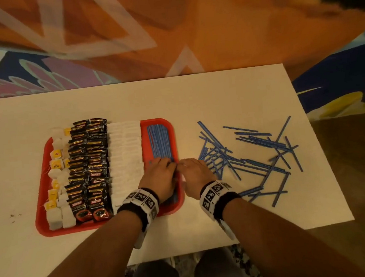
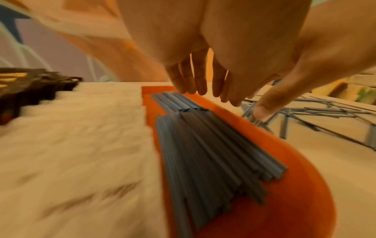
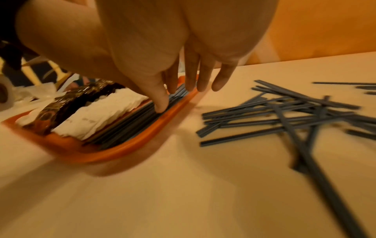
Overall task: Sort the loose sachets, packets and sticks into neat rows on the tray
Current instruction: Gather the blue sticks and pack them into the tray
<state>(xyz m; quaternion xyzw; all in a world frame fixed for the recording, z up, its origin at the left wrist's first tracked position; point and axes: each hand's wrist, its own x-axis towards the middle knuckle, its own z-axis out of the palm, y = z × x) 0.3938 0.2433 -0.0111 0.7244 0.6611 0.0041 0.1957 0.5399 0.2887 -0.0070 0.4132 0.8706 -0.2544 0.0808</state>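
A red tray (image 1: 109,225) holds rows of tea bags (image 1: 56,167), black coffee sachets (image 1: 89,164), white sachets (image 1: 125,156) and a bundle of blue sticks (image 1: 160,142) along its right side. My left hand (image 1: 162,171) is over the near end of that bundle (image 2: 203,153), fingers (image 2: 191,80) straight and holding nothing. My right hand (image 1: 190,166) is at the tray's right rim (image 3: 122,153), fingers straight, its thumb (image 3: 160,104) pressing on the tray's sticks (image 3: 126,132). Several loose blue sticks (image 1: 245,159) lie crossed on the table, right of the tray.
The white table (image 1: 217,95) ends just past the loose sticks (image 3: 284,116) on the right and by my legs at the front. A bare strip of table lies left of the tray, with a small dark stain (image 1: 13,216). Patterned carpet surrounds the table.
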